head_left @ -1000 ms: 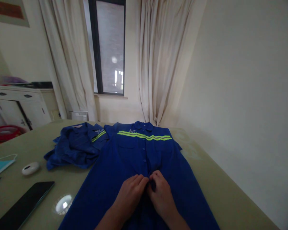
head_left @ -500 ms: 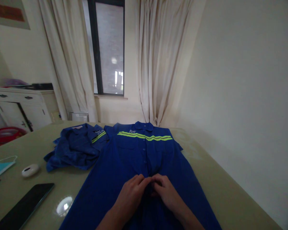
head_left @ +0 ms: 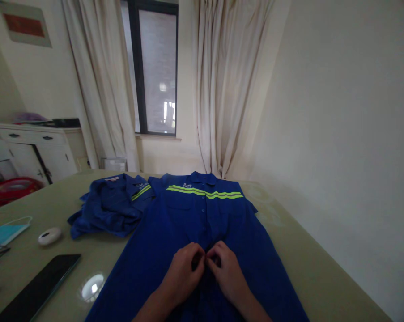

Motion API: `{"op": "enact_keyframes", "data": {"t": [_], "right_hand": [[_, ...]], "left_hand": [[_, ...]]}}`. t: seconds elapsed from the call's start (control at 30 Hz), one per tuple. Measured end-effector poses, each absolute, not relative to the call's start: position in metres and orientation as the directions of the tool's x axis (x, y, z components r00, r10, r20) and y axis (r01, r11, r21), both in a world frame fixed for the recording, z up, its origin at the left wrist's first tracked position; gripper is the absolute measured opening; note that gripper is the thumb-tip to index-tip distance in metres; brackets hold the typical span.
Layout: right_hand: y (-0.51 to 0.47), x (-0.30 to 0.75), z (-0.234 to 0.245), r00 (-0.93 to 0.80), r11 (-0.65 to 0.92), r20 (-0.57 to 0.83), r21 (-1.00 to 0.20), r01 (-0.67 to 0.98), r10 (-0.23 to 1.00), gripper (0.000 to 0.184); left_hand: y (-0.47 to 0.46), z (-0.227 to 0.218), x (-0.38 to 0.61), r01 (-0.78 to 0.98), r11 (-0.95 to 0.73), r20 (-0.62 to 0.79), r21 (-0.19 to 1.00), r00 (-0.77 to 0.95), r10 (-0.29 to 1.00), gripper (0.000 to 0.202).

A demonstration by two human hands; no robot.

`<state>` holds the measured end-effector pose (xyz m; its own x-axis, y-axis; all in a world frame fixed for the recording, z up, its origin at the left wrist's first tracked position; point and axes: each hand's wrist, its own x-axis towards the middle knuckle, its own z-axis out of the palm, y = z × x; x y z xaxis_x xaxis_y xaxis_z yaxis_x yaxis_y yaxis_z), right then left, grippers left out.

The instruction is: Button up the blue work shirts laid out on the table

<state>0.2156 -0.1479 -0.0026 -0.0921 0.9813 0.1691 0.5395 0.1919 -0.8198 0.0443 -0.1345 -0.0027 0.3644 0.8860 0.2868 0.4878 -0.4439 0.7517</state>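
Note:
A blue work shirt (head_left: 175,232) with two yellow-green reflective stripes across the chest lies flat and face up on the table, collar at the far end. Both my hands meet at its button line, low on the front. My left hand (head_left: 184,273) has its fingers curled and pinched on the shirt's front edge. My right hand (head_left: 226,272) pinches the same spot from the other side, fingertips touching those of the left. What sits between the fingertips is too small to make out.
A second blue shirt (head_left: 112,206) lies crumpled to the left of the flat one. On the olive table (head_left: 305,264) at left lie a black phone (head_left: 40,287), a small white oval device (head_left: 49,235) and a blue face mask (head_left: 3,232). A wall runs close on the right.
Both hands stayed at the shirt's button line. Half a second ago the fingers lay flatter and overlapped; now they are curled up into a pinch. The view shifted slightly.

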Motion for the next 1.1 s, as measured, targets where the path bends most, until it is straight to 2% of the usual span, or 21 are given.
{"op": "enact_keyframes", "data": {"t": [0.1, 0.23, 0.53, 0.83, 1.1], "right_hand": [[-0.1488, 0.2141, 0.0011, -0.102, 0.216, 0.194, -0.771, 0.599, 0.976, 0.011], [-0.1486, 0.2129, 0.0018, -0.130, 0.226, 0.185, -0.763, 0.606, 0.974, 0.008], [-0.1461, 0.2149, 0.0020, -0.150, 0.257, 0.209, -0.769, 0.585, 0.966, 0.012], [-0.1469, 0.2163, 0.0026, -0.092, 0.202, 0.185, -0.751, 0.629, 0.978, 0.009], [-0.1471, 0.2148, 0.0067, -0.124, 0.256, 0.226, -0.796, 0.549, 0.966, 0.013]], "left_hand": [[-0.1339, -0.0010, 0.0452, 0.466, -0.359, 0.231, 0.808, 0.309, 0.922, 0.007], [-0.1290, -0.0042, 0.0442, 0.397, -0.300, 0.187, 0.867, 0.299, 0.936, 0.014], [-0.1275, -0.0024, 0.0451, 0.433, -0.231, 0.140, 0.872, 0.232, 0.963, 0.007], [-0.1276, -0.0034, 0.0519, 0.354, -0.224, 0.158, 0.908, 0.205, 0.966, 0.006], [-0.1272, -0.0061, 0.0518, 0.349, -0.135, 0.106, 0.927, 0.102, 0.989, 0.002]]}}
